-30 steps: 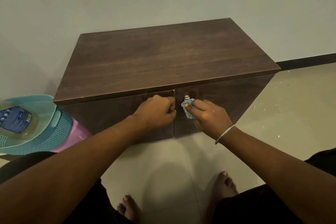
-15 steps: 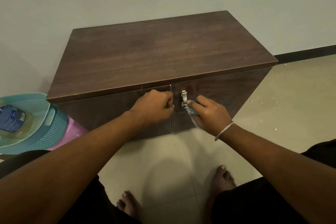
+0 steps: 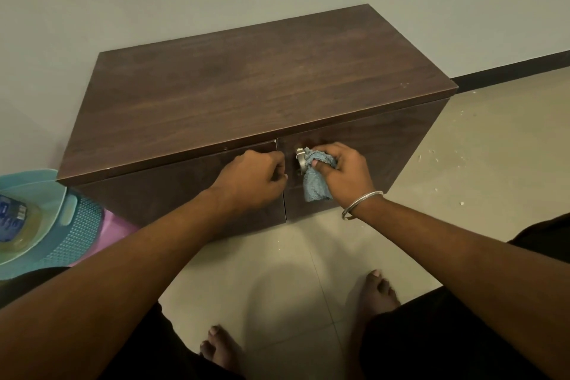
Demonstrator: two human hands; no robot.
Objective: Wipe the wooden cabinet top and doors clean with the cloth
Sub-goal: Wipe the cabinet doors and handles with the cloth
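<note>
Two doors meet at a seam in the front of the wooden cabinet (image 3: pixel 253 92), and the work sits right at that seam. The cloth (image 3: pixel 314 182), a small blue rag, is bunched in the right hand (image 3: pixel 345 173): its upper part is pressed around the metal handle (image 3: pixel 299 159) of the right door (image 3: pixel 370 151), and a loose tail hangs straight down the door face. That hand's fingers are curled closed on the rag, knuckles toward the camera. The left hand (image 3: pixel 253 179) is closed into a fist at the inner edge of the left door (image 3: pixel 172 188), just beside the seam; whether it grips that door's handle or only steadies it I cannot tell, since the fist hides whatever is there. The handle's long axis runs up and down, so the coming rub likely follows it, with the right hand the one placed to do it. Most of the handle is covered by cloth and fingers. A teal basket (image 3: pixel 61 225) at the far left is cut off by the picture's edge.
</note>
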